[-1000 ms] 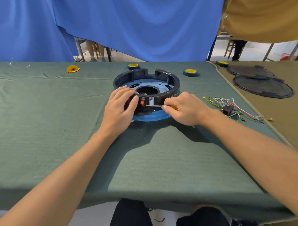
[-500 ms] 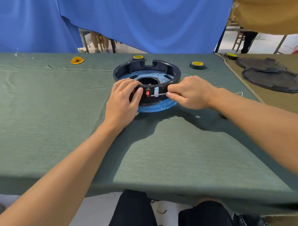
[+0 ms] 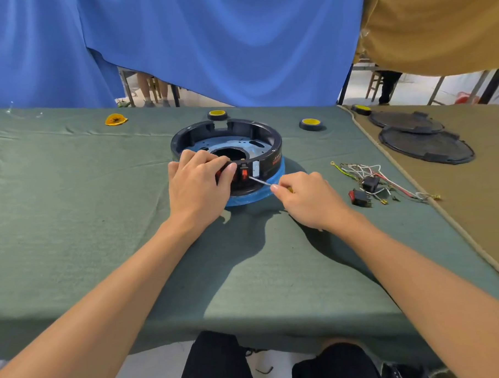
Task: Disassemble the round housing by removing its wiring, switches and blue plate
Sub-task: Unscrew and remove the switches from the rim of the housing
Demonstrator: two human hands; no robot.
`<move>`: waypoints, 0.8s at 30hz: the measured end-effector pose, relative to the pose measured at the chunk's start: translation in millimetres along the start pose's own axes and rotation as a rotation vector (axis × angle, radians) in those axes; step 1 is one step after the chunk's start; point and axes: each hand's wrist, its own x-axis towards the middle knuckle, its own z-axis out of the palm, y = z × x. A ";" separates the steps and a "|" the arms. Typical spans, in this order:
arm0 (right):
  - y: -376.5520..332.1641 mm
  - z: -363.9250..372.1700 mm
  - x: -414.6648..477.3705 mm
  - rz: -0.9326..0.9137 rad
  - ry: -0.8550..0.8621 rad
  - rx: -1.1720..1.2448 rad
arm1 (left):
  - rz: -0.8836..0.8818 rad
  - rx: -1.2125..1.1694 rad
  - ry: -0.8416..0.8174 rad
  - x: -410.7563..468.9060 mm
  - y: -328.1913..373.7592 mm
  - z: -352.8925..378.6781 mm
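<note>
The round black housing (image 3: 264,136) sits on the green cloth with a blue plate (image 3: 254,195) showing under its near rim and inside it. My left hand (image 3: 196,185) grips the housing's near-left rim, fingers curled over the edge. A red switch (image 3: 244,172) is set in the near wall. My right hand (image 3: 308,197) grips a screwdriver (image 3: 261,181) whose metal tip touches the wall beside that switch. A loose bundle of wires (image 3: 364,171) with a black connector and a removed red switch (image 3: 357,198) lies to the right.
Two yellow-topped black wheels (image 3: 310,124) stand behind the housing, a third at the cloth seam. A yellow piece (image 3: 115,119) lies at back left. Two flat black lids (image 3: 425,144) rest on the brown cloth at right. Blue curtains hang behind the table.
My right hand has drawn back towards me and right, the screwdriver shaft now angled at the switch from lower right. The view shifted, showing the wire bundle again. My left hand stays on the rim.
</note>
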 end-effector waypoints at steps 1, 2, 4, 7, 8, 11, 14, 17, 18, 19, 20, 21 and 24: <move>0.4 -1.6 -0.3 0.017 0.000 0.005 | 0.002 0.004 0.006 0.6 2.0 -0.7; 0.4 -2.4 -0.9 0.034 0.002 0.006 | 0.005 0.007 0.015 1.1 4.3 -1.0; -0.1 -1.9 -4.0 0.067 0.013 0.000 | 0.007 0.015 0.031 1.3 9.4 -0.7; -2.0 -1.7 -7.2 0.110 0.019 0.007 | 0.013 0.050 0.034 1.6 16.9 0.1; -2.8 -2.6 -7.8 0.127 0.013 0.009 | 0.018 0.073 0.032 1.2 19.4 0.2; -5.9 -6.3 -12.3 0.171 -0.018 0.026 | 0.040 0.161 0.028 -0.4 27.7 -1.0; -8.4 -10.5 -21.6 0.215 -0.057 0.087 | 0.069 0.232 -0.047 3.4 32.0 -4.1; -12.7 -13.2 -35.2 0.252 -0.068 0.219 | 0.144 0.171 -0.172 15.0 28.8 -13.2; -15.0 -12.9 -39.4 0.257 -0.065 0.264 | 0.157 0.149 -0.215 20.0 26.8 -16.7; -17.5 -11.8 -42.6 0.260 -0.061 0.305 | 0.149 0.127 -0.263 25.7 25.0 -19.9; -20.4 -10.1 -45.4 0.260 -0.055 0.340 | 0.109 0.082 -0.322 31.7 23.4 -21.8; -23.4 -7.8 -46.8 0.259 -0.049 0.371 | 0.049 0.014 -0.404 38.0 22.4 -23.1; -30.5 1.0 -47.2 0.259 -0.030 0.427 | -0.051 -0.147 -0.682 52.8 22.5 -25.5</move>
